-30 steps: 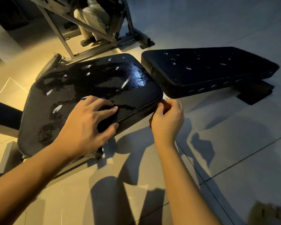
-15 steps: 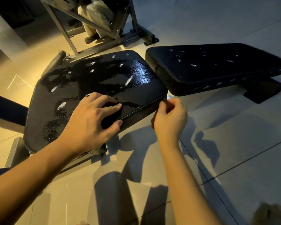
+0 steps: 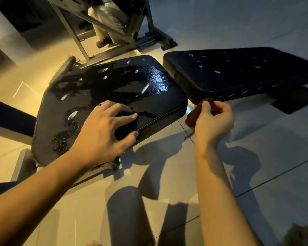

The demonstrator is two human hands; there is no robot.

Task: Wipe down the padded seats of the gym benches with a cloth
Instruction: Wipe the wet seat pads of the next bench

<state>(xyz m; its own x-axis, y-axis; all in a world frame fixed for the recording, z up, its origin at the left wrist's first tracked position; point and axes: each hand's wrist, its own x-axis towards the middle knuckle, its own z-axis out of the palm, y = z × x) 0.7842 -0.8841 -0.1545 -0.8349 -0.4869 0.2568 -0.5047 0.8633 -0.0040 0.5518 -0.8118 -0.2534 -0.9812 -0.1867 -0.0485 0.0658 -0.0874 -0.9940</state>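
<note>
Cloth (image 3: 192, 118), a small reddish-brown rag, is pinched in the curled fingers of the right hand (image 3: 214, 121). It hangs above the tiled floor (image 3: 256, 157), just at 3 o'clock of the near corner of a wet, glistening black padded seat (image 3: 114, 89). The left hand (image 3: 103, 129) rests on that seat's near edge, fingers spread and lightly bent, gripping nothing; a second black pad (image 3: 238, 71) lies at 2 o'clock.

Light: dim room; we record a warm yellow cast at left and cool grey at right. Glare: one bright sheen on the seat (image 3: 114, 91). Shadows: hard and dark across the floor (image 3: 274, 157). Edges: wide-angle bending; lower right corner blurred.
</note>
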